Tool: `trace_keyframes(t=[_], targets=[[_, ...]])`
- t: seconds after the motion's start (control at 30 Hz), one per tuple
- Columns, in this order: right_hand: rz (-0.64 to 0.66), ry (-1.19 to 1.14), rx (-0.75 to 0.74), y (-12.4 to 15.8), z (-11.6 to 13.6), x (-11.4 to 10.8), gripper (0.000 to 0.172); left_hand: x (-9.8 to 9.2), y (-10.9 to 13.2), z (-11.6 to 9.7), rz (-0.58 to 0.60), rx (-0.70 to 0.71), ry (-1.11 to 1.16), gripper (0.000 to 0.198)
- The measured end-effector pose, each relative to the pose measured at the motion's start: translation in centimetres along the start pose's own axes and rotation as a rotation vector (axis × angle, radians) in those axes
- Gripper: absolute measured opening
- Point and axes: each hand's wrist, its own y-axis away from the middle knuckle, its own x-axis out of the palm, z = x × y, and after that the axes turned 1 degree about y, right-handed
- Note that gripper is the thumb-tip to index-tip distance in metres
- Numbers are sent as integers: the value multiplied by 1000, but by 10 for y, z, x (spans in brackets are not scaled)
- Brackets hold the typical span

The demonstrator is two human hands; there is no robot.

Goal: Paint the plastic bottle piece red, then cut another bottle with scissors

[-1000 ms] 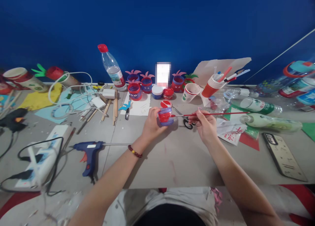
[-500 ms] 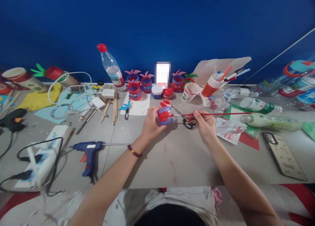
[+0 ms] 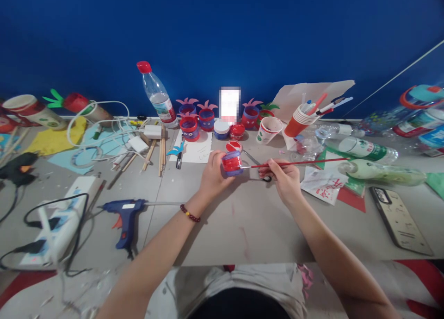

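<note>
My left hand [image 3: 214, 175] is closed around a small cup [image 3: 232, 163] lying on its side, painted red in the middle with purple-blue bands at both ends. Pinched in my right hand [image 3: 285, 179] is a long red paintbrush [image 3: 305, 162]. Its tip meets the cup's red band at the right side. Just behind the cup lies a red-stained jar lid [image 3: 234, 146]. An open jar of red paint [image 3: 237, 131] stands beyond it, beside a blue paint jar with a white lid [image 3: 221, 129]. Scissors [image 3: 255, 160] lie partly hidden by my right hand.
Several painted cups [image 3: 189, 129] with paper leaves stand at the back. A glue gun [image 3: 126, 219] and power strip [image 3: 65, 222] lie left, near a water bottle [image 3: 161, 103]. Rightward are a paper cup [image 3: 269, 130], stacked cups with pens [image 3: 299, 121], plastic bottles [image 3: 367, 151] and a phone [image 3: 400, 220].
My right hand has shifted slightly left and down, and the brush's tip is lower on the cup with its rear end tilted up. My left hand and the cup stay nearly still.
</note>
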Motion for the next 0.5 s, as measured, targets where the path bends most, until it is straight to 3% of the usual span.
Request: trace_keyframes(t=[0.5], targets=[[-50, 64, -90, -8, 8, -5, 41, -2, 0, -1, -50, 19, 18, 59]])
